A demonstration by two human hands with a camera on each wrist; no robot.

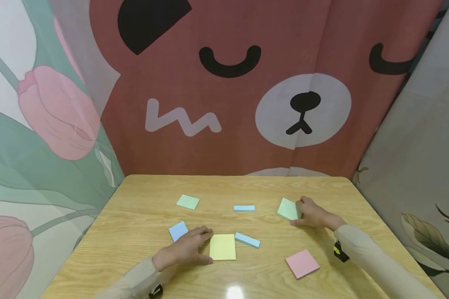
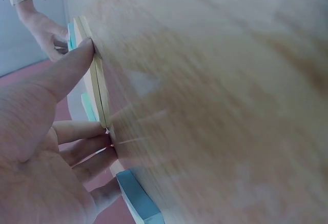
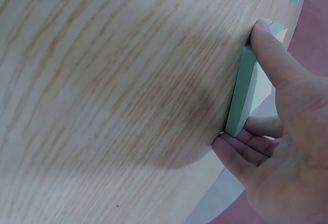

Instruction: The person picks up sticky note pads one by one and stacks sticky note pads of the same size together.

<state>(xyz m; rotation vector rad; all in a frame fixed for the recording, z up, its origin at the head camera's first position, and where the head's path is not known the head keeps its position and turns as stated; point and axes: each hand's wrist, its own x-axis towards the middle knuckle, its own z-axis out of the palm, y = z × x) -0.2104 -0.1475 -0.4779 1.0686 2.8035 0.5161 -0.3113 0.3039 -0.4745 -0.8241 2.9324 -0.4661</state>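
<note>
- A person works over a wooden worktop [image 1: 142, 187], left hand [image 1: 188, 246] on the yellow pad [image 1: 222, 247], right hand [image 1: 314, 214] on the green pad [image 1: 288, 208].
- Left hand: thumb and fingers part about as wide as the yellow pad's left side, gripping it at the near and far corners. The hold appears chosen to leave the top face uncovered and to steady the layers; a dark line along the edge suggests two lie stacked.
- Right hand: fingers bend round the green pad's right side, thumb at the near corner, parted only by the pad's own span. Its thick edge, plain in the right wrist view, seems to give them something to pinch. It lies flat or nearly so; a slight lift cannot be ruled out.
- The near blue strip [image 1: 247, 240] slants from the yellow pad's far right corner, touching or just beside, perhaps nudged there rather than aligned.
- The blue pad [image 1: 177, 230] sits partly behind the left hand, so close that contact cannot be told.
- The pink pad [image 1: 302, 263], far blue strip [image 1: 244, 208] and second green pad [image 1: 188, 202] lie apart, spacing that appears to leave fingers room around each.
</note>
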